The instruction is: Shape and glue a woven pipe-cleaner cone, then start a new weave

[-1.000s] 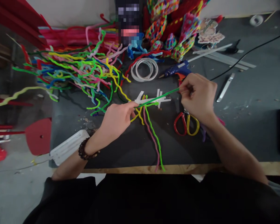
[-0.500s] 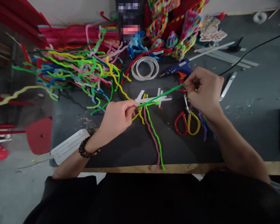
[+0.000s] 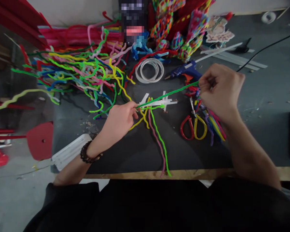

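Note:
A green pipe cleaner (image 3: 173, 92) stretches nearly straight between my two hands, above the table. My left hand (image 3: 122, 120) pinches its left end, and my right hand (image 3: 220, 88) grips the other end with curled fingers. Beneath it, strips of white tape (image 3: 156, 102) hold several pipe cleaners to the table. A pink pipe cleaner (image 3: 156, 137) and a light green pipe cleaner (image 3: 160, 138) run from there toward the front edge. Beside my left fingers lie yellow pipe cleaner ends (image 3: 138, 122). Scissors (image 3: 193, 125) with red and yellow handles rest below my right hand.
A tangled heap of pipe cleaners (image 3: 79, 71) covers the back left. Tape rolls (image 3: 149, 70) and a blue glue gun (image 3: 183, 69) lie behind my hands. A white power strip (image 3: 72, 151) sits at front left; a black cable (image 3: 265, 46) crosses the right side.
My right hand has moved to the right and slightly up, and my left hand a little left. A longer stretch of the green pipe cleaner now shows between them.

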`<state>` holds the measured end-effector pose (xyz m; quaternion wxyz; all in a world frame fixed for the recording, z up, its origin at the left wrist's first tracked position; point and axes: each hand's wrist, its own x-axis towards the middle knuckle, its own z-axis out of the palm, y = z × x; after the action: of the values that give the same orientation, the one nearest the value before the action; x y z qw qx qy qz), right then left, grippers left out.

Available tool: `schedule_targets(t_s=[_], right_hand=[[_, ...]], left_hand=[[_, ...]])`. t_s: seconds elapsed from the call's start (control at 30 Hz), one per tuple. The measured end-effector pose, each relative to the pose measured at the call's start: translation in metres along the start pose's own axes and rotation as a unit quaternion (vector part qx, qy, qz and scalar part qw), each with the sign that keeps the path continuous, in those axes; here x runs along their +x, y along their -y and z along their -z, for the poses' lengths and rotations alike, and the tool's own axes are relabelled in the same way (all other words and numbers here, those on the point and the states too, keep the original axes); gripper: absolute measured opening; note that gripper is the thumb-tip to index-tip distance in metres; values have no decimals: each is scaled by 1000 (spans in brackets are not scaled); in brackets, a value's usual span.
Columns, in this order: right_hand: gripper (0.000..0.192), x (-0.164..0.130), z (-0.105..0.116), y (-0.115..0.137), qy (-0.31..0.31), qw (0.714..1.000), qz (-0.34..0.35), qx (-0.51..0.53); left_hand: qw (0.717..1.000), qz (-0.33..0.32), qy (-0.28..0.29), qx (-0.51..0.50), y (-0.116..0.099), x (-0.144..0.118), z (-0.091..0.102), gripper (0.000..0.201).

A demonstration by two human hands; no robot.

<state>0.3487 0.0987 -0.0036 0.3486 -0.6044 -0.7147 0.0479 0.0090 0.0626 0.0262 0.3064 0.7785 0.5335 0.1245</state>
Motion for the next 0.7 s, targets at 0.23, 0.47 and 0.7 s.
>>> schedule_targets(t_s=[0.23, 0.47, 0.7], right_hand=[[28, 4, 1, -13, -7, 1000, 9, -9], [20, 5, 4, -14, -16, 996, -44, -73], [16, 5, 4, -15, 14, 992, -62, -106]], left_hand=[[1000, -25, -18, -4, 0, 0, 0, 29], [999, 21, 18, -19, 2, 2, 7, 27], [999, 28, 40, -17, 2, 1, 7, 31]])
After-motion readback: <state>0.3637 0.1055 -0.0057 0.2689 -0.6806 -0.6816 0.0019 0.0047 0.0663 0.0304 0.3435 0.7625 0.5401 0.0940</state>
